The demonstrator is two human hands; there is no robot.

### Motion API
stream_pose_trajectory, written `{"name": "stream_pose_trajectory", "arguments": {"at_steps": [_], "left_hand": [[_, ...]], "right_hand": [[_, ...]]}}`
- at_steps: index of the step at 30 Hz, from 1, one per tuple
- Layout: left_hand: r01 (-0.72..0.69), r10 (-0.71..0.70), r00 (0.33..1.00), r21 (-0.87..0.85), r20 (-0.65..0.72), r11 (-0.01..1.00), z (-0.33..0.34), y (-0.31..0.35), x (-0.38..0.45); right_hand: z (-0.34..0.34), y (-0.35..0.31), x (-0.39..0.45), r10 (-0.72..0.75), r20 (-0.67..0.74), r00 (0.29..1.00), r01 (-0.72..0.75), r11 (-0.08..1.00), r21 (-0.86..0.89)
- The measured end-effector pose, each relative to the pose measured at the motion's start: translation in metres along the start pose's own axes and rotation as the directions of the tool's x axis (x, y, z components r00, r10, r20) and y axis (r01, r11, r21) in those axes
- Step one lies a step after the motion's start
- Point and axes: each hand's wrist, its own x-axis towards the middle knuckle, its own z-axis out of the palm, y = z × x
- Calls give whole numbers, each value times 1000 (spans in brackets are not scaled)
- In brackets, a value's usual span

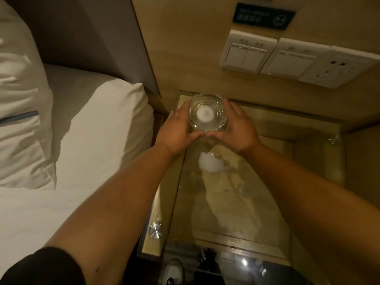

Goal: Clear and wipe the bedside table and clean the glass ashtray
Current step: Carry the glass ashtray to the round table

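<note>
A round clear glass ashtray sits at the far left corner of the glass-topped bedside table. My left hand cups its left side and my right hand cups its right side, with both thumbs meeting at its near rim. A pale white disc shows at the ashtray's centre. Whether the ashtray rests on the glass or is lifted just off it, I cannot tell.
A white glare patch lies on the glass just behind my hands. The bed with white pillows is close on the left. Wall switches and a socket sit above the table. A round metal stud holds the glass corner.
</note>
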Motion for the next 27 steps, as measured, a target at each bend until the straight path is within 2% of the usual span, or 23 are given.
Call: {"name": "stream_pose_trajectory", "arguments": {"at_steps": [6,11,17,23,27], "left_hand": [[-66,60,995,60,85,996,0,33,-21],[-163,155,977,43,146,986,10,67,-60],[-295,274,929,49,250,954,34,116,-103],[-408,397,865,-29,308,912,63,171,-146],[-470,454,813,-51,363,881,86,200,-185]], "right_hand": [[-30,-7,-54,48,-96,994,-46,999,24],[-40,-8,-128,207,-163,965,-208,978,11],[-62,-4,-216,318,-250,915,-303,948,96],[-83,8,-303,407,-344,846,-388,913,125],[-85,17,-363,475,-349,808,-462,878,126]]}}
